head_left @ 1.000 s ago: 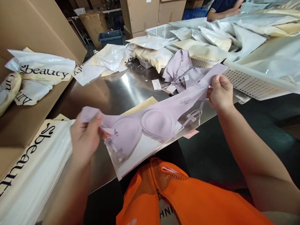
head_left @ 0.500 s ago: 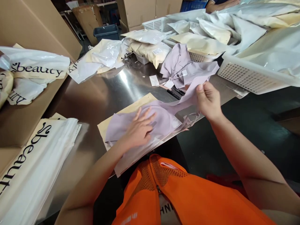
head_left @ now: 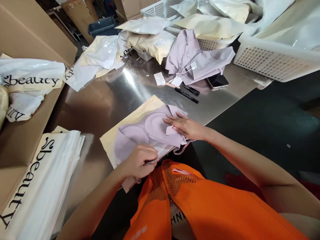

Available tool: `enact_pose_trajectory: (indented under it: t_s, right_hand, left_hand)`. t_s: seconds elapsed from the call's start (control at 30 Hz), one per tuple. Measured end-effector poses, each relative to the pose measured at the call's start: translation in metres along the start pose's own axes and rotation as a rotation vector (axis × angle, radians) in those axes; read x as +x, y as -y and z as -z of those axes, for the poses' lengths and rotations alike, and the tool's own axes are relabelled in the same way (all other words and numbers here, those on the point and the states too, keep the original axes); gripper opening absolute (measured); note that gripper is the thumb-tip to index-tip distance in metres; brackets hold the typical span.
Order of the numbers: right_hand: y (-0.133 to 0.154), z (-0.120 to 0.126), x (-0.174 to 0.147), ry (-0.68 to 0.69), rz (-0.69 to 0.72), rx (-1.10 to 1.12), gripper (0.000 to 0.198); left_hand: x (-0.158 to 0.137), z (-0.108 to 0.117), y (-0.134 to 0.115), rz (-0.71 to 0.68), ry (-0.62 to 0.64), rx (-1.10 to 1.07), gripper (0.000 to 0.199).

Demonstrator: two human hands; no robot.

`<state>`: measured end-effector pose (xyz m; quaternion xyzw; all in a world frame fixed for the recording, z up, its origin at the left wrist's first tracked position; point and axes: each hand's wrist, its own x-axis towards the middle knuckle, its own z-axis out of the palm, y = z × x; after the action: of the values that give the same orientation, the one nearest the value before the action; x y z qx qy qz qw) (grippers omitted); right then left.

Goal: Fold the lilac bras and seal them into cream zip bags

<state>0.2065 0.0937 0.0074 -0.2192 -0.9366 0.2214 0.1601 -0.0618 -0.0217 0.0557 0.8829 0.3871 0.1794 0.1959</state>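
A lilac bra-like garment with moulded cups [head_left: 156,124] lies spread over a cream-and-clear plastic bag [head_left: 136,112] at the table's near edge. My right hand [head_left: 186,127] rests on the garment's right side, fingers outstretched, beside a small pale tag [head_left: 171,130]. At the near edge of the bag, my left hand [head_left: 141,160] is closed in a pinch. What it grips is mostly hidden; a thin pale edge shows by the fingers. A lilac strap [head_left: 182,149] hangs off the table edge below my right hand.
Beyond the bag lie black pens [head_left: 187,95], white tags [head_left: 159,79], a phone [head_left: 217,80] and another lilac garment [head_left: 186,60]. A white basket [head_left: 272,61] stands right. Stacked printed bags [head_left: 47,173] and a cardboard box [head_left: 47,113] are left. Filled bags [head_left: 150,43] lie at the back.
My right hand has let go of the lifted end of the garment, now folded down onto the bag, and lies flat on it. My left hand has moved nearer me and closed.
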Motion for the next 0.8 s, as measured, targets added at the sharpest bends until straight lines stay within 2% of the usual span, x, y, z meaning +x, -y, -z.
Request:
enact_pose_trajectory:
  t_s: [0.07, 0.1, 0.17, 0.23, 0.3, 0.37, 0.47, 0.63, 0.7, 0.8]
  right_hand:
    - [-0.001, -0.003, -0.002, -0.007, 0.009, -0.006, 0.050]
    - [-0.001, -0.004, -0.003, -0.011, 0.011, -0.009, 0.050]
    - [-0.001, -0.006, -0.004, -0.017, 0.011, -0.014, 0.051]
    - [0.000, -0.007, -0.004, -0.016, 0.016, -0.016, 0.049]
    - [0.002, -0.009, -0.004, -0.021, 0.026, -0.015, 0.047]
    - [0.003, -0.011, -0.005, -0.037, 0.034, -0.013, 0.046]
    - [0.004, -0.014, -0.006, -0.068, 0.034, -0.012, 0.047]
    - [0.003, -0.019, -0.007, -0.103, 0.049, -0.013, 0.046]
    - [0.003, -0.020, -0.007, -0.115, 0.052, -0.009, 0.045]
    - [0.004, -0.021, -0.007, -0.135, 0.051, -0.001, 0.043]
  left_hand:
    - [0.009, -0.002, 0.000, 0.028, -0.113, 0.054, 0.024]
    - [0.014, -0.004, 0.000, 0.029, -0.125, 0.090, 0.021]
    - [0.020, -0.010, -0.001, -0.012, -0.065, 0.119, 0.015]
    - [0.021, -0.017, -0.001, -0.087, -0.028, 0.051, 0.012]
    - [0.020, -0.023, 0.000, -0.102, -0.097, -0.062, 0.015]
    - [0.018, -0.029, 0.000, -0.044, -0.204, -0.147, 0.020]
    - [0.017, -0.035, 0.000, 0.085, -0.310, -0.137, 0.025]
    - [0.017, -0.042, -0.002, 0.344, -0.453, -0.127, 0.014]
    - [0.018, -0.043, -0.002, 0.402, -0.455, -0.121, 0.014]
    - [0.021, -0.042, -0.001, 0.365, -0.383, -0.048, 0.016]
